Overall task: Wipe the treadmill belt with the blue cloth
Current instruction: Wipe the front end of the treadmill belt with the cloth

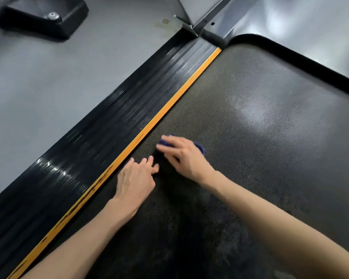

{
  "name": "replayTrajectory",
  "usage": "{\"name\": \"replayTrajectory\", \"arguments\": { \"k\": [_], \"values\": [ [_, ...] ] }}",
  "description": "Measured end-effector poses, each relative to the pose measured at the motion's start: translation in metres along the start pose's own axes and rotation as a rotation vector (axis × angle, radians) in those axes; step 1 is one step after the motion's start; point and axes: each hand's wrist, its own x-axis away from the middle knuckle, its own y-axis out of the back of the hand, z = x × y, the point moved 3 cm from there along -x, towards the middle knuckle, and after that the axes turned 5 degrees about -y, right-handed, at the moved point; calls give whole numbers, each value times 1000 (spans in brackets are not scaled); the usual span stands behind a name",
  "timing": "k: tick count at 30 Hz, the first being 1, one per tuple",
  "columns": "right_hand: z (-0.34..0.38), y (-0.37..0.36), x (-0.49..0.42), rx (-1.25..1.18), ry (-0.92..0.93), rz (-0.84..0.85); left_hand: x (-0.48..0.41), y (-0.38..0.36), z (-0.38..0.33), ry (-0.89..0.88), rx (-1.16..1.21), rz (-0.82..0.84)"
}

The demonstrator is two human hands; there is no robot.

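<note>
Blue crumpled cloth point(200, 147) on the dark textured treadmill belt point(260, 127), near its left edge and mostly hidden beneath the right hand point(181, 156); only a fold past the knuckles and a scrap by the fingertips showing. Right hand laid over it, fingers stretched forward, pressing down rather than curling round it, as far as the motion blur allows. Left hand point(135, 182) just beside, resting on the belt, released and holding nothing, fingers loosely spread, tips close to the right thumb. Bare forearms reaching in from the lower edge. Along the belt's left edge, a narrow yellow-orange strip point(169, 109), scuffed black towards the bottom; beyond it a ribbed black rubber side rail point(109, 121), then smooth grey floor point(48, 77). At the belt's far end, a glossy grey motor cover point(290, 27) with a curved black lip. On the floor at upper left, a black moulded foot point(46, 17) with a silver bolt.
</note>
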Motion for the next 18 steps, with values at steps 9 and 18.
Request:
{"name": "replayTrajectory", "arguments": {
  "k": [9, 18],
  "values": [
    [-122, 77, 37, 85, -703, -373, 4, -3, 1, -13, 35, 32],
    [-16, 18, 52, 172, -97, -52, 9, 3, -15, -9, -8, 6]
  ]
}}
